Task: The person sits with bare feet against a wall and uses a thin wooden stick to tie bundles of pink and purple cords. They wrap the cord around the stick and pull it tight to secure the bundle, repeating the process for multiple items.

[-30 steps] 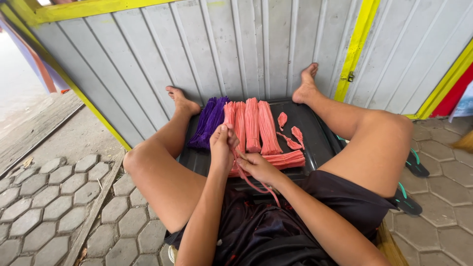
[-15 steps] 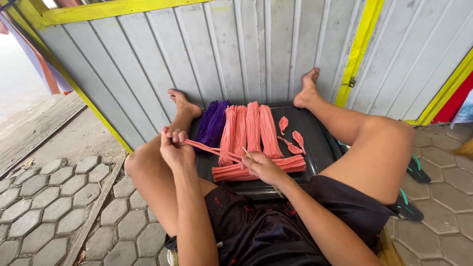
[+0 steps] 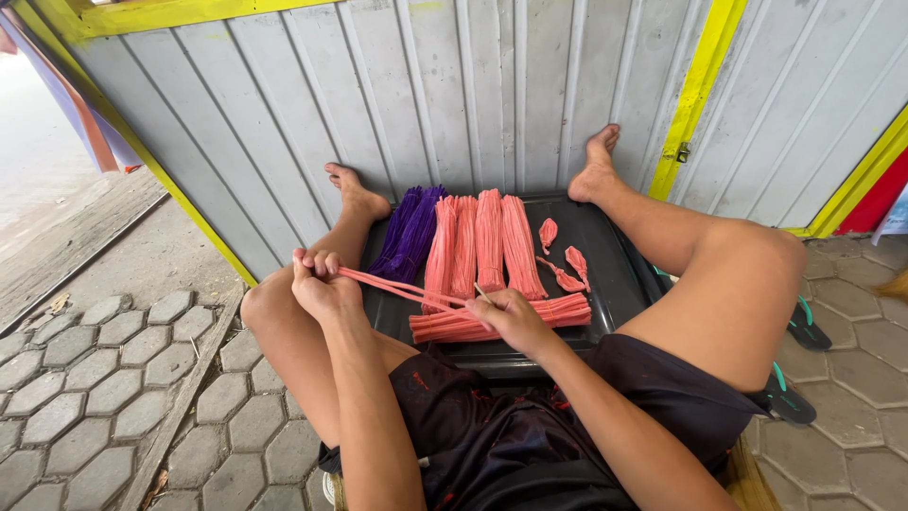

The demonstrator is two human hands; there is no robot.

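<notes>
Pink strands (image 3: 402, 287) stretch taut between both hands above a black tray (image 3: 615, 260); the left hand (image 3: 322, 284) is fisted around one end beside the knee, the right hand (image 3: 511, 317) pinches the other end over a crosswise pink bundle (image 3: 530, 317), near upright pink bundles (image 3: 482, 241) and a purple bundle (image 3: 409, 232)

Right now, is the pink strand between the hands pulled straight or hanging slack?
Pulled straight: the pink strand runs in a taut line from the left hand to the right hand.

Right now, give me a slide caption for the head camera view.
Seated person's left hand and right hand stretch pink strands over a black tray of pink and purple bundles.
</notes>
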